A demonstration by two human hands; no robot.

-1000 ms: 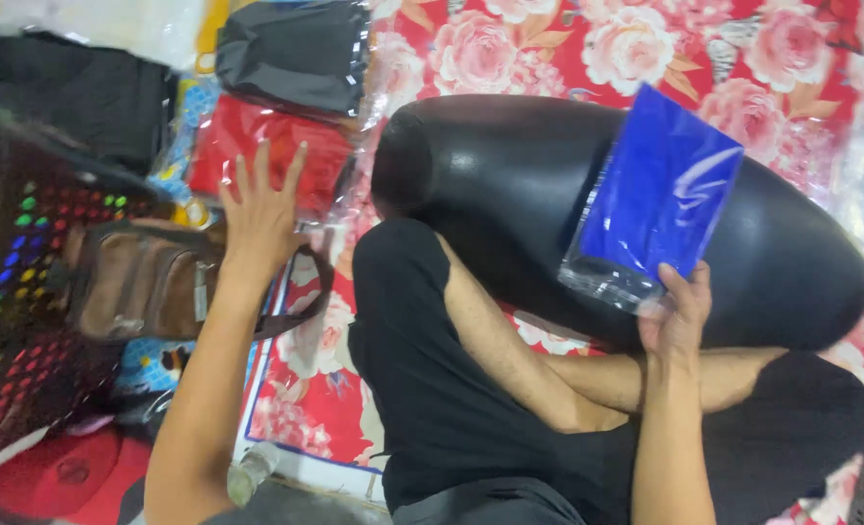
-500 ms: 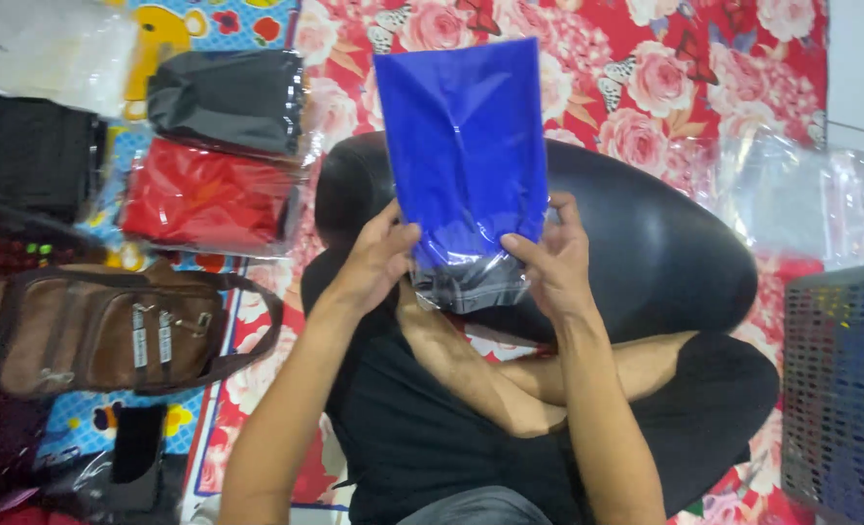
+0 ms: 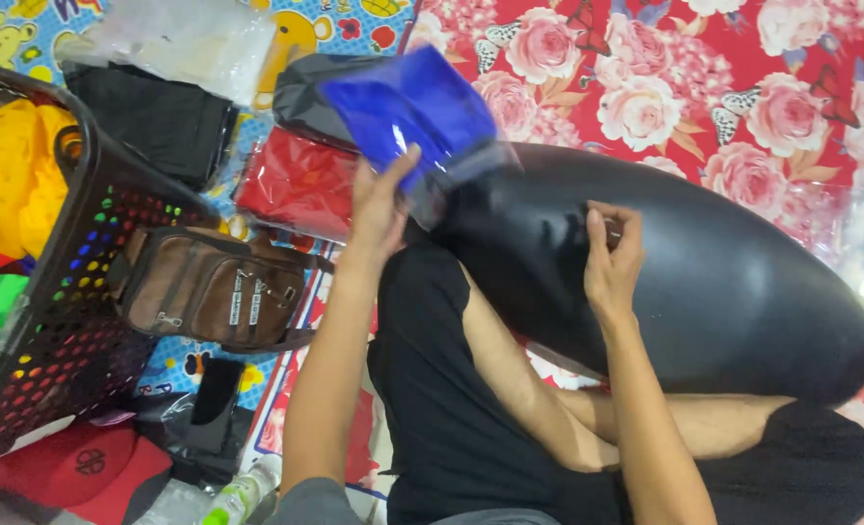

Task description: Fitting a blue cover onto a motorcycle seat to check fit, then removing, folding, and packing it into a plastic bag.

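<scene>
While we sat cross-legged against the black cushion point(image 3: 704, 292), our right hand point(image 3: 612, 258) rested on it, fingertips pinched on something too small to identify. Our left hand point(image 3: 378, 209) gripped the blue bagged garment point(image 3: 412, 112), held over the red packet point(image 3: 296, 185); stacking step, we judged, needing a flat, aligned release.

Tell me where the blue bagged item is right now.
In the head view, the blue bagged item is upper centre, held in the left hand, above the red packet and beside the black cushion.

I'm seeing the blue packet point(image 3: 407, 117), clear-wrapped, tilting in my left hand point(image 3: 381, 209), far left, touching the black cushion point(image 3: 704, 282).
</scene>
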